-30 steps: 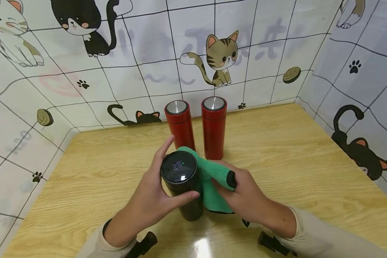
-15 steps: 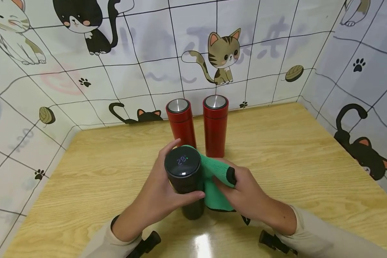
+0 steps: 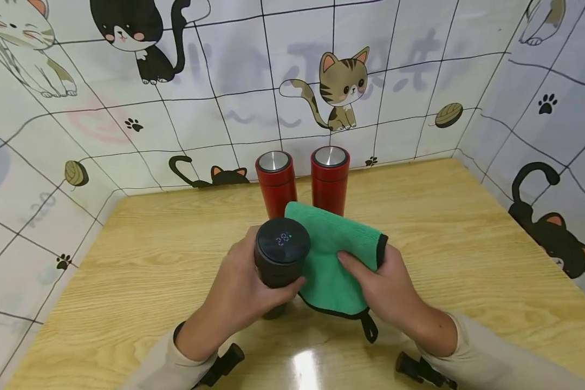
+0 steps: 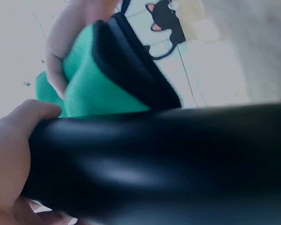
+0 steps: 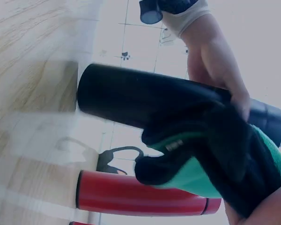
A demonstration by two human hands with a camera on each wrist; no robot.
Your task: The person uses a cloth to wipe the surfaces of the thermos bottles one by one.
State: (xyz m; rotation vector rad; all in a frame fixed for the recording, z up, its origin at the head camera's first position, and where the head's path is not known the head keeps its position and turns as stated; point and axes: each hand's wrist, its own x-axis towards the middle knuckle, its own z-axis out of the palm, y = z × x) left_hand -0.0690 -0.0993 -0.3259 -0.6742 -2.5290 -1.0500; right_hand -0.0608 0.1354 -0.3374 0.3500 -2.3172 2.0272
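Note:
A black thermos flask (image 3: 283,241) with a lit "29" on its lid is gripped by my left hand (image 3: 244,284), thumb on the near side. My right hand (image 3: 400,295) holds a green cloth (image 3: 336,244) with black trim, thumb on top and fingers behind it. The cloth spreads against the flask's right side, its black loop hanging down. In the left wrist view the flask's dark body (image 4: 154,164) hides most of the left fingers. The right wrist view has the flask's base (image 5: 91,89) close to the tabletop; I cannot tell whether they touch.
Two red thermos flasks with steel lids, a left one (image 3: 278,187) and a right one (image 3: 330,184), stand upright behind the cloth. Cat-patterned sheeting (image 3: 244,81) encloses the wooden table (image 3: 166,260) at the back and sides.
The cloth has gone from bunched beside the flask to spread out wider, its right end shifting right with my right hand. My left fingers have closed more round the flask.

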